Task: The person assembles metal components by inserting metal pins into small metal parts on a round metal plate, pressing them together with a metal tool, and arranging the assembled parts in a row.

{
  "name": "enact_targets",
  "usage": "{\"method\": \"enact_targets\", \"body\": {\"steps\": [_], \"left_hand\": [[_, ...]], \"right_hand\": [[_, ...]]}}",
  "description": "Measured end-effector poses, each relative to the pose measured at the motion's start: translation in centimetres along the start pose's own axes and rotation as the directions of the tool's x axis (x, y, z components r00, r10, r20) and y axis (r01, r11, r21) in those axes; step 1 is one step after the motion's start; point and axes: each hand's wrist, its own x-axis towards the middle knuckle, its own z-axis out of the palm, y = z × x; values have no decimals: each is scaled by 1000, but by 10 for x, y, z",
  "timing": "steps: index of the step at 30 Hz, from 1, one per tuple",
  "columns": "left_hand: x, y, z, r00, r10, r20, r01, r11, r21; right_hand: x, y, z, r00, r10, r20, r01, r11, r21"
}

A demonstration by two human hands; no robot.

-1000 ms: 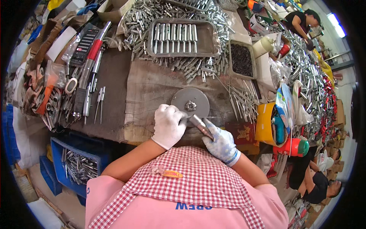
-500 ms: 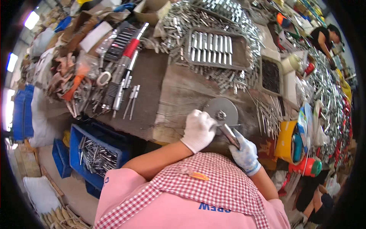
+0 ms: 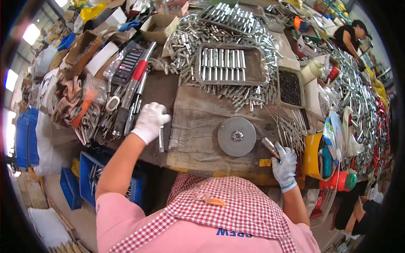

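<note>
- The left hand, in a white glove, is left of the frame's centre, over the dark part of the table. Its fingers are bent and bunched.
- A slim metal piece shows just below those fingers; I cannot tell whether they grip it or only cover its upper end, nor how far open they are.
- The right hand, in a white glove with blue patches, is right of centre near the table's front edge. Its fingers are curled closed around the lower end of a metal tube, which tilts toward the upper left.
- A round grey disc with a nut at its middle lies just left of the tube, apart from both hands.
- Thin metal rods lie beyond the right hand, near a yellow container.
- At upper centre, a tray holds a row of metal pieces, with a heap of loose metal parts around it.
- Left of the left hand lies a long tool with a red band.
- A co-worker in dark clothes shows at upper right.
</note>
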Motion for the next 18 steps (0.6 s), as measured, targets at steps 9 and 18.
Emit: {"method": "enact_targets", "body": {"steps": [9, 18], "left_hand": [[74, 7, 10, 854, -200, -481, 6, 927, -374], [150, 24, 32, 907, -414, -81, 380, 885, -268]], "right_hand": [[27, 31, -4, 956, 131, -261, -121, 991, 53], [70, 30, 7, 962, 272, 1, -261, 924, -279]]}}
